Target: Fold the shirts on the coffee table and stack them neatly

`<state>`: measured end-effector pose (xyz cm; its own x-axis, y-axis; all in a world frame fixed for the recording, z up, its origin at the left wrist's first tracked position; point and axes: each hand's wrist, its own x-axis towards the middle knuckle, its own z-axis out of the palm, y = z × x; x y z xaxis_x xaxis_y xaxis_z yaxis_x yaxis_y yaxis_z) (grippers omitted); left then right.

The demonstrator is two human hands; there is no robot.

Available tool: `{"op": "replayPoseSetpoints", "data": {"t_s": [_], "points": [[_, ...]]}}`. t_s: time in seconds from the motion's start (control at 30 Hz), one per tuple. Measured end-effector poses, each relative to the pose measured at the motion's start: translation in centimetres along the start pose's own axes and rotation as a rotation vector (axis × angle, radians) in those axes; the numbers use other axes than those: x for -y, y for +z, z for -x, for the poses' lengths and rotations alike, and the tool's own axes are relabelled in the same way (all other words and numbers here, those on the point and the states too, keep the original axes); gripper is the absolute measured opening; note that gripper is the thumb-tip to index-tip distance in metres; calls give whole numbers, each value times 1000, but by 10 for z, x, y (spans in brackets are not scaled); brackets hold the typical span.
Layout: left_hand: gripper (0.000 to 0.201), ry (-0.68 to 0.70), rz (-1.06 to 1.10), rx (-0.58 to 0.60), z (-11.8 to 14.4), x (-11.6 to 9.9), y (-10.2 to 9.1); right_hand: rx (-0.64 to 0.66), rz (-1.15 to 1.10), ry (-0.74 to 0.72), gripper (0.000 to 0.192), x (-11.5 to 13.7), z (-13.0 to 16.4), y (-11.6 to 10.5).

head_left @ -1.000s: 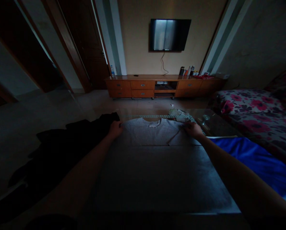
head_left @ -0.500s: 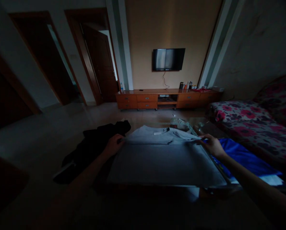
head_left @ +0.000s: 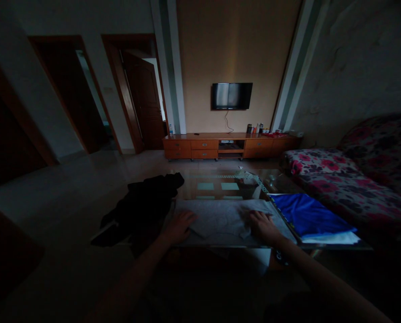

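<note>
– What sort of place is shown here?
– A home's living room: a flat-screen television is mounted on the wall above a low wooden TV cabinet fitted with drawers.
– Is that borne out elsewhere?
– Yes; a sofa covered in flowered fabric is seen at the right, and a panelled wooden door at the left.

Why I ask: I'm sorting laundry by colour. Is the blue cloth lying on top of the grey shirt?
No, the blue cloth lies to the right of the grey shirt.
</note>
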<state>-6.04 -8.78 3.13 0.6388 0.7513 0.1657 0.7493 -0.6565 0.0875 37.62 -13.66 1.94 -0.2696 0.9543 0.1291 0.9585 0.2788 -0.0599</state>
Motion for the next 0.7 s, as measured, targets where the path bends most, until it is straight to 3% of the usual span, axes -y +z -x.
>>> {"op": "replayPoseSetpoints", "data": {"t_s": [0.13, 0.27, 0.47, 0.57, 0.63, 0.7], "points": [[57, 32, 51, 20, -4, -11, 8, 50, -173, -56, 36, 14, 7, -5], [58, 32, 107, -33, 0, -2, 9, 8, -251, -64, 29, 5, 12, -9], [56, 89, 135, 63, 11, 4, 11, 64, -297, -100, 26, -4, 15, -2], [48, 44, 164, 63, 5, -2, 8, 66, -296, -52, 31, -3, 8, -3], [38, -14, 175, 15, -4, -8, 7, 43, -240, 29, 41, -2, -1, -5], [40, -66, 164, -48, -14, -13, 6, -14, -141, 146, 48, -1, -9, -3]]}}
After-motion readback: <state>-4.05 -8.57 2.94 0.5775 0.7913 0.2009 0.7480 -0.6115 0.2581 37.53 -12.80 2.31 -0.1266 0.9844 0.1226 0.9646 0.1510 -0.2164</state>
